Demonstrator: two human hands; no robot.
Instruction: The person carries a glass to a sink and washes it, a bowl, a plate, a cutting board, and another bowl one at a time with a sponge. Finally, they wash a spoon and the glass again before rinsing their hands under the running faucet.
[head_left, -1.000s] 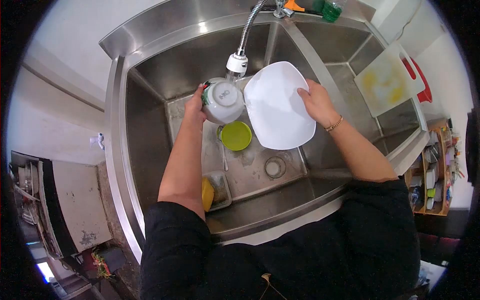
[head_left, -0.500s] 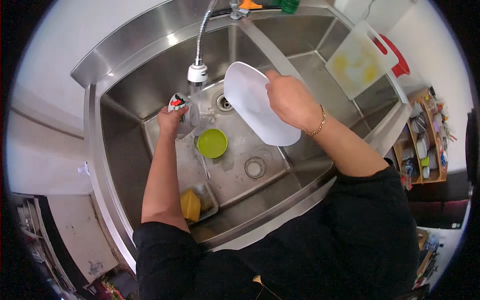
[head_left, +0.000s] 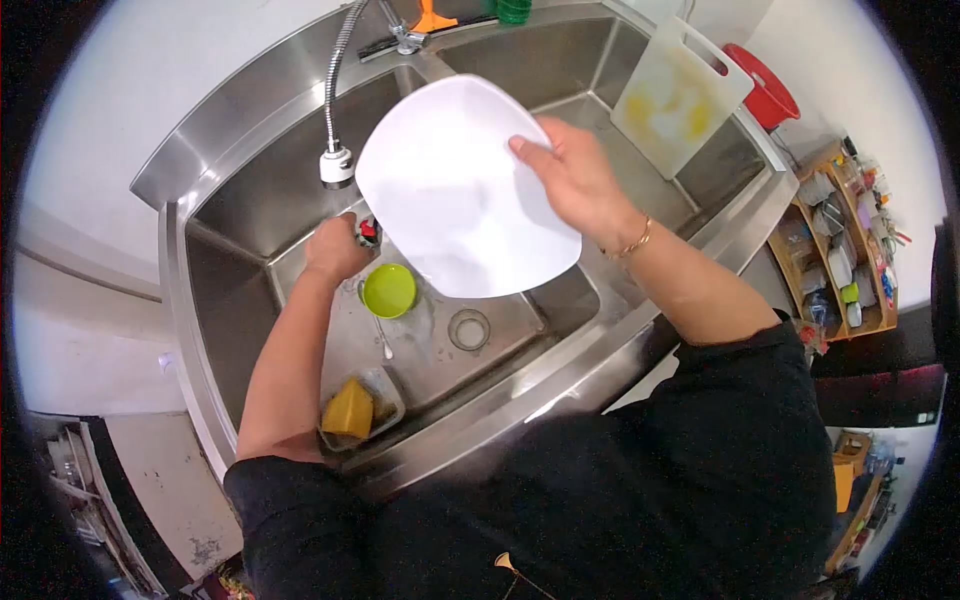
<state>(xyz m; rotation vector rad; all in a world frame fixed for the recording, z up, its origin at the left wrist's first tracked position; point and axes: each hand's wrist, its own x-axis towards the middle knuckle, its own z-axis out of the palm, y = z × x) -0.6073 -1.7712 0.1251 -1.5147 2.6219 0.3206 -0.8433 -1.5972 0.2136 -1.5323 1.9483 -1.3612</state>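
The square white plate (head_left: 465,190) now turns its broad face up, hiding the drain; the red-patterned bowl (head_left: 368,233), mostly hidden, seems lower.

left hand (head_left: 340,248): closed in a grip, back of the hand up, fingers curled and partly hidden
left arm (head_left: 287,365): reaching forward, forearm bare
right hand (head_left: 580,175): pinching, raised, thumb (head_left: 533,155) extended on top, other fingers mostly hidden
right wrist (head_left: 628,238): roughly in line with the forearm
right arm (head_left: 700,290): angled inward, elbow out
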